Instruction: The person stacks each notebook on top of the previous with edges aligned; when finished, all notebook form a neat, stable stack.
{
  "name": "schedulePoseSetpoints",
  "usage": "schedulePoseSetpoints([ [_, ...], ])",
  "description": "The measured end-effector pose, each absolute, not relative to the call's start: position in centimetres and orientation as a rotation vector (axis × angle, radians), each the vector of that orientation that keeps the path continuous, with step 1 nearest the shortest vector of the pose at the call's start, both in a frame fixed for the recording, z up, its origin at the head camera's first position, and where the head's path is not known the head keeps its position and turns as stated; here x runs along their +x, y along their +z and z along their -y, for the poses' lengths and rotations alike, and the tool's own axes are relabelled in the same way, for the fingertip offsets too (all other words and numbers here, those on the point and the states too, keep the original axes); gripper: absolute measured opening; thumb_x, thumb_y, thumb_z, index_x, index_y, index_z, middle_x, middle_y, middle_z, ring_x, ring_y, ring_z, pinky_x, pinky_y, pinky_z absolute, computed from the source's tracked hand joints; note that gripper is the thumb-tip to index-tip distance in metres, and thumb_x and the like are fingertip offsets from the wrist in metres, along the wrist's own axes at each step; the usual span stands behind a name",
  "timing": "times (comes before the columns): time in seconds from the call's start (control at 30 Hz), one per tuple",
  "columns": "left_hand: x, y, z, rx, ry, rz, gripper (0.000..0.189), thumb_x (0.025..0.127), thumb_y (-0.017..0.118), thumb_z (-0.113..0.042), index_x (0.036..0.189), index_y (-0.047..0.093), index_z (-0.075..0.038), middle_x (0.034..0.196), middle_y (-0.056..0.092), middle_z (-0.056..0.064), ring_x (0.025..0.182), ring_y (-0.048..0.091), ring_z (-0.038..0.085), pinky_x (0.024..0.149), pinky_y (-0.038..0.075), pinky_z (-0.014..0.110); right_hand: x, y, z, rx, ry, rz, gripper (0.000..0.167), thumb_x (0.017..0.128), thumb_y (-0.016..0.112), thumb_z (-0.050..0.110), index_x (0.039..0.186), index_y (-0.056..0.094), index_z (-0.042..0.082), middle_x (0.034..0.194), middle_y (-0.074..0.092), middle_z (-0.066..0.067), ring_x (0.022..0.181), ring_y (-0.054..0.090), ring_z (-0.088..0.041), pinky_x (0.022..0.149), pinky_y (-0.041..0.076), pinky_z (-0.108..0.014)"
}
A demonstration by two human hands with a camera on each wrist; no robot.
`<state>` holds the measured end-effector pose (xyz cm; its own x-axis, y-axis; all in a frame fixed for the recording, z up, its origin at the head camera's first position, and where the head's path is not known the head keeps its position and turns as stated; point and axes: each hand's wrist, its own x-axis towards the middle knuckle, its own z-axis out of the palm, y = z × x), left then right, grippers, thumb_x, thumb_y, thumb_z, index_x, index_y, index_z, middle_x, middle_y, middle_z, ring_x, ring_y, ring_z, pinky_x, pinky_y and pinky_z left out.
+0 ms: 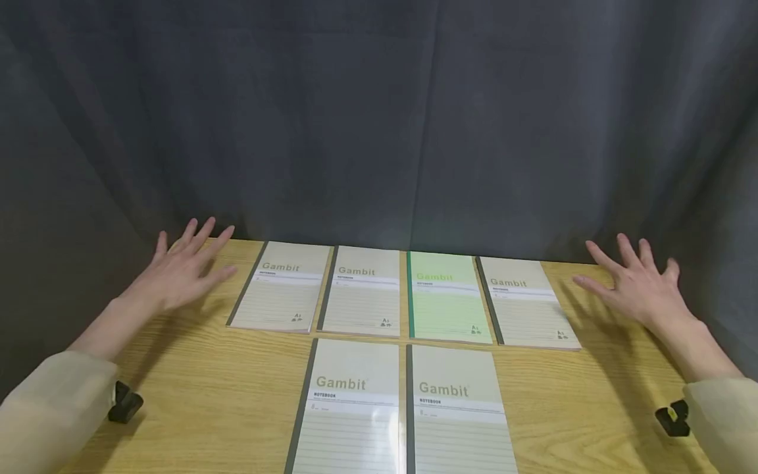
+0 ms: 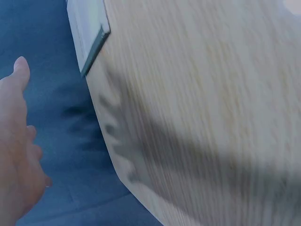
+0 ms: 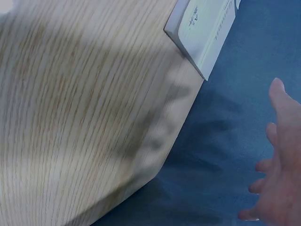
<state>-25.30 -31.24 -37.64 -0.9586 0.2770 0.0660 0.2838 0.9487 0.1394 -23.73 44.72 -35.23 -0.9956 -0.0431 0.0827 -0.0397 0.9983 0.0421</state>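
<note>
The leftmost notebook [image 1: 278,286], beige with a dark spine, is laid flat near the far edge, just to the right of the left hand [image 1: 180,273]; a gap is left between its spine and the thumb. At the other end of the same row, the rightmost notebook [image 1: 527,306], also beige, is placed to the left of the right hand [image 1: 639,289], and is likewise kept apart from it. Both hands are raised over the surface [image 1: 207,408] with the fingers fanned wide and the thumbs pointed inward, toward the row. Between these two notebooks, a second beige notebook [image 1: 361,296] and a green notebook [image 1: 447,303] with a green spine are set side by side, well apart from either hand. Nearer the wearer, a front-left notebook [image 1: 352,408], marked by a bright glare, and a front-right notebook [image 1: 458,415] are lined up below the middle pair and cut off by the lower border of the head view. "Gambit" is printed on all six covers. Hand shadows are cast on the wood grain, as is also seen from both wrists. Pale sleeves [image 1: 59,408] are worn, with a small black device [image 1: 125,403] seen at the left cuff. The background is filled by a dark curtain [image 1: 331,125].
</note>
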Motion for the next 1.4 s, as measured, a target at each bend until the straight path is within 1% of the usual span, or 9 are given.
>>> schedulePoseSetpoints([
  [0.3,-26.4,-37.2,28.4,-0.472,-0.399,3.054,0.081,0.104,0.04,-0.065,0.166,-0.001,-0.033,0.175,-0.005,0.012,0.161,-0.003,0.044,0.118,0.005,0.083,-23.7,-35.0,-44.2,0.062,0.146,3.082,0.089,0.099,0.044,0.071,0.167,0.006,0.026,0.168,-0.003,-0.035,0.152,0.0,-0.063,0.104,0.011,-0.09],
  [0.43,-27.0,-36.7,26.4,-0.465,-0.494,3.069,0.081,0.103,0.036,-0.069,0.165,-0.004,-0.035,0.175,-0.006,0.009,0.162,-0.004,0.041,0.12,0.004,0.081,-23.8,-34.9,-44.0,0.049,0.267,3.108,0.087,0.101,0.043,0.067,0.166,0.002,0.027,0.168,-0.005,-0.034,0.15,0.006,-0.065,0.101,0.017,-0.091],
  [0.63,-27.8,-36.2,22.6,-0.484,-0.695,3.045,0.08,0.102,0.032,-0.071,0.164,-0.006,-0.038,0.176,-0.005,0.004,0.163,-0.003,0.035,0.126,0.003,0.073,-24.4,-35.0,-43.5,0.006,0.476,3.114,0.085,0.103,0.041,0.065,0.166,-0.004,0.03,0.169,-0.004,-0.032,0.144,0.014,-0.071,0.097,0.014,-0.094],
  [0.73,-28.2,-36.3,20.4,-0.511,-0.835,3.001,0.079,0.103,0.032,-0.071,0.165,-0.005,-0.038,0.176,-0.001,0.003,0.164,0.0,0.033,0.129,0.007,0.069,-24.7,-35.3,-43.3,0.031,0.585,3.1,0.083,0.105,0.039,0.062,0.166,-0.005,0.028,0.169,0.001,-0.033,0.145,0.015,-0.069,0.101,0.015,-0.092],
  [0.87,-28.7,-36.7,16.9,-0.549,-1.057,2.933,0.079,0.103,0.03,-0.07,0.166,-0.002,-0.034,0.177,0.0,0.001,0.164,0.004,0.03,0.132,0.01,0.061,-25.0,-35.5,-42.8,0.059,0.77,3.122,0.08,0.107,0.031,0.06,0.164,-0.012,0.024,0.17,0.0,-0.03,0.146,0.018,-0.067,0.106,0.021,-0.086],
  [0.97,-28.8,-36.9,13.9,-0.567,-1.242,2.898,0.079,0.103,0.026,-0.07,0.166,-0.002,-0.033,0.176,-0.001,0.0,0.164,0.005,0.029,0.133,0.008,0.058,-25.0,-35.5,-42.1,0.024,1.02,3.16,0.081,0.107,0.021,0.063,0.162,-0.02,0.021,0.17,-0.012,-0.027,0.146,0.016,-0.068,0.108,0.029,-0.083],
  [1.1,-28.4,-36.5,9.6,-0.557,-1.57,2.845,0.076,0.1,0.024,-0.074,0.165,-0.001,-0.042,0.176,-0.002,-0.008,0.164,0.003,0.024,0.132,0.007,0.059,-24.9,-35.4,-41.2,-0.049,1.294,3.179,0.086,0.104,0.016,0.067,0.16,-0.025,0.016,0.168,-0.023,-0.026,0.145,0.014,-0.07,0.108,0.034,-0.081],
  [1.23,-27.9,-35.7,5.1,-0.617,-1.86,2.758,0.072,0.102,0.024,-0.071,0.164,0.001,-0.044,0.176,-0.002,-0.012,0.164,0.003,0.019,0.132,0.012,0.056,-24.9,-35.5,-40.8,-0.117,1.379,3.189,0.091,0.102,0.015,0.072,0.16,-0.025,0.015,0.166,-0.011,-0.037,0.145,0.018,-0.069,0.111,0.033,-0.08],
  [1.4,-27.3,-36.0,-0.4,-0.721,-2.114,2.703,0.07,0.105,0.024,-0.063,0.166,0.001,-0.037,0.177,0.002,-0.004,0.162,0.018,0.026,0.131,0.021,0.056,-24.9,-35.7,-41.2,-0.196,1.469,3.199,0.097,0.1,0.013,0.076,0.161,-0.021,0.01,0.161,0.002,-0.047,0.146,0.017,-0.068,0.113,0.033,-0.078],
])
